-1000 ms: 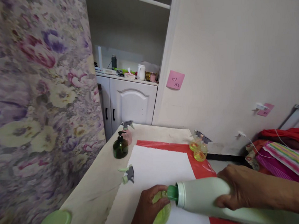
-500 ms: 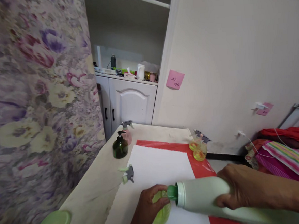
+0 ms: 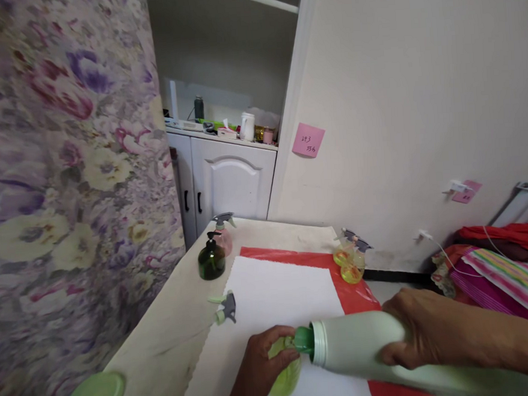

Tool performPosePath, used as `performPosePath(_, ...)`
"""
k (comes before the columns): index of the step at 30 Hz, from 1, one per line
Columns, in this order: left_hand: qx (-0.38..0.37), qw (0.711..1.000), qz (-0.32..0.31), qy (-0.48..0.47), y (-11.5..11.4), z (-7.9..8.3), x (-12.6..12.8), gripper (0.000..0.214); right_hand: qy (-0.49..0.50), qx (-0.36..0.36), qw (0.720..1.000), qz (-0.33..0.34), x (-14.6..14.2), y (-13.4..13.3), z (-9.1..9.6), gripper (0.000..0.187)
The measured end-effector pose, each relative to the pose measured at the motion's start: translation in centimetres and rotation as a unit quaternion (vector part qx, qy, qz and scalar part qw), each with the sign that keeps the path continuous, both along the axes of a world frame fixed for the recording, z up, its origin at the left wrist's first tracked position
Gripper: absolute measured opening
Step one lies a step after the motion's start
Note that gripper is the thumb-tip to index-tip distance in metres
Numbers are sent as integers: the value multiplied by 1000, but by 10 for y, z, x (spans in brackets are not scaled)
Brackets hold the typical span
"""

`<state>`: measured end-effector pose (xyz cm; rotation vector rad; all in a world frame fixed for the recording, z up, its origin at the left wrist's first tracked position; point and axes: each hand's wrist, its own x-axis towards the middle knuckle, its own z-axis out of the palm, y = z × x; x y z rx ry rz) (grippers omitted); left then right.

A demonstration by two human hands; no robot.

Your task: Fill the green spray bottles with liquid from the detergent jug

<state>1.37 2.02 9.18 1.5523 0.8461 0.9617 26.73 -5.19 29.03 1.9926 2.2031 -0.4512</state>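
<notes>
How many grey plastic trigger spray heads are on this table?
4: one loose at the left edge of the white paper, one tops the translucent pink bottle, two top round bottles of yellow liquid.

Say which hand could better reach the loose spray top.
Probably the left hand: though holding the small bottle, it's nearer the spray top than the right hand gripping the big bottle.

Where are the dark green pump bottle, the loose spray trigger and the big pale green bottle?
Dark green pump bottle [image 3: 211,264], head view, rounded body.
Loose spray trigger [image 3: 229,306], head view, gray part.
Big pale green bottle [image 3: 359,342], head view, side near the neck.
</notes>
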Motion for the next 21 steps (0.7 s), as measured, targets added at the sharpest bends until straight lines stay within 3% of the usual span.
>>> performPosePath(21,-4,1000,-5,-16,2,-3,4,20,4,-11,1000,-5,0,0,5,25)
